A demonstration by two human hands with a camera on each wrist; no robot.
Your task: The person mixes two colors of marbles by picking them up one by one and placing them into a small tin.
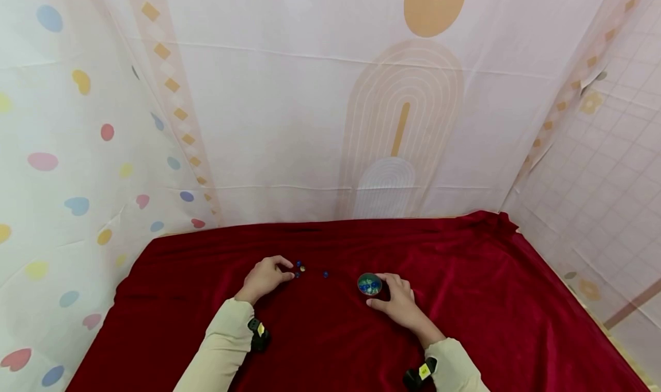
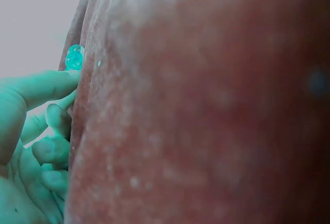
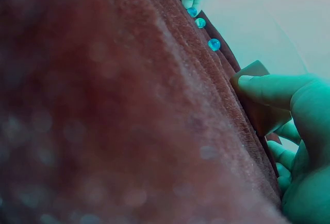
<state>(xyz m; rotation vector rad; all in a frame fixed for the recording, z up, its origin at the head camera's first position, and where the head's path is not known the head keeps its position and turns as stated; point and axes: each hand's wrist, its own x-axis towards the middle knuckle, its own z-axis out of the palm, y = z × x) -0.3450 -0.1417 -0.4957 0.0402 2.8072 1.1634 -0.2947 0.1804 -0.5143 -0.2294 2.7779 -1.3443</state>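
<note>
My right hand [image 1: 400, 301] holds a small round cup [image 1: 360, 289], thumb on the near side and fingers on the far side. Several blue marbles [image 1: 374, 285] lie inside it. In the right wrist view the thumb presses against the cup's wall [image 3: 263, 113]. At centre left, my left hand [image 1: 265, 277] reaches over the cloth, thumb and forefinger apart, with the fingertips right at a small group of marbles. The group has a blue marble [image 1: 298, 263], a yellowish marble [image 1: 302, 268] and a dark marble [image 1: 296, 275] by the thumb. A lone blue marble [image 1: 326, 274] lies between the hands.
A dark red velvety cloth [image 1: 320, 334] with soft wrinkles covers the table. Printed curtains [image 1: 279, 122] hang behind it and at both sides. A black camera device [image 1: 259, 334] sits at the left wrist, another camera device [image 1: 420, 373] at the right.
</note>
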